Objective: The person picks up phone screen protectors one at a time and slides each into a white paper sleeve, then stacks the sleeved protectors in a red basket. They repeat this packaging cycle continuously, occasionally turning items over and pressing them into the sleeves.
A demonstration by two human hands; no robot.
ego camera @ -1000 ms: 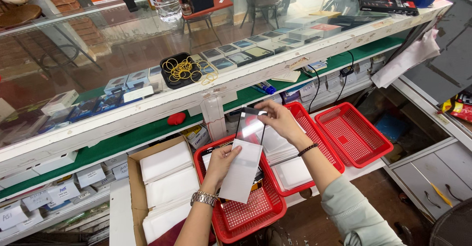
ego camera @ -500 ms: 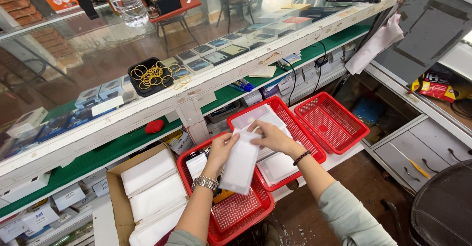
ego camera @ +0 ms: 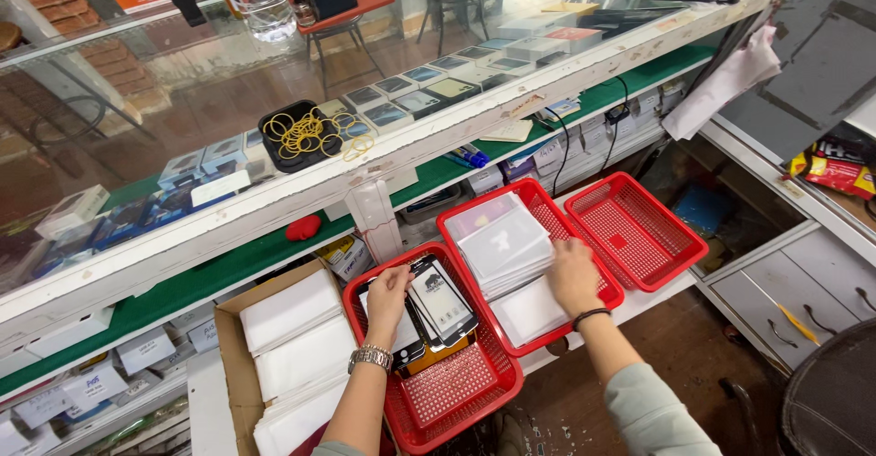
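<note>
Left hand (ego camera: 391, 285) pinches the fanned black-bordered phone screen glasses (ego camera: 436, 305) in the near red basket (ego camera: 456, 392), right hand (ego camera: 573, 274) lies flat on white packets (ego camera: 506, 248) at two o'clock; that loose fan could slide and crack.

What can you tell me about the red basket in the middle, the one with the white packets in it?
The middle red basket is a shallow rectangular tray of red plastic with mesh walls and floor and a solid rim. It sits flat and slightly angled on a low shelf under the counter, between two matching red baskets, its rim close against theirs. Inside lies a stack of flat white packets, with another white packet lower in the tray. The right hand rests on the stack's edge.
</note>
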